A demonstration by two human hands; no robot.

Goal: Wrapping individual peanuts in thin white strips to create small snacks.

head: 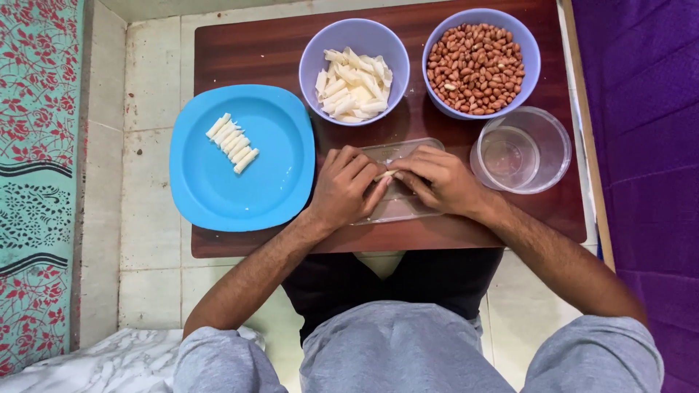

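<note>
My left hand (345, 185) and my right hand (437, 180) meet over a clear flat tray (403, 211) on the small brown table (255, 44). Between their fingertips they pinch one pale tube-shaped piece (386, 175), with both hands gripping it. On the blue plate (218, 196) to the left lies a neat row of several similar pale tubes (231, 142). Behind the hands stand a lilac bowl of loose pale tubes (354, 84) and a second lilac bowl of peanuts (476, 68).
A clear round plastic container (542, 145) stands to the right of my hands, near the table's right edge. Tiled floor surrounds the low table. A patterned teal and red cloth (36, 182) lies at the left, a purple cloth (648, 145) at the right.
</note>
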